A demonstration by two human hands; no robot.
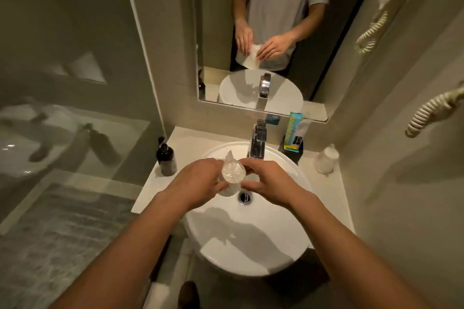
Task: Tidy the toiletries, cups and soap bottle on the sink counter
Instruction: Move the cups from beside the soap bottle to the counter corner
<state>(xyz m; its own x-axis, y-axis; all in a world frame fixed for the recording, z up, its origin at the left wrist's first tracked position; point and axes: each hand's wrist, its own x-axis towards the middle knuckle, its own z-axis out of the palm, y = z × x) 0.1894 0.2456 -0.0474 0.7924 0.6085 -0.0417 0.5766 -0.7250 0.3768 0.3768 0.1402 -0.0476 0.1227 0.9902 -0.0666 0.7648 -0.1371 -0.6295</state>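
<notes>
Cramped bathroom, white sink basin (pixel 251 246) filling most of the counter (pixel 148 190). I have both hands over the bowl: left hand (pixel 198 183) and right hand (pixel 266 183) each curled around a plastic-wrapped cup (pixel 232 175), fingers closed on its sides. I judge the wrap wants smoothing gently, without crushing. Soap bottle (pixel 166 158) stands at nine o'clock, a second wrapped cup (pixel 326 159) at three, faucet (pixel 258 143) at twelve; free counter is narrow, edges close.
</notes>
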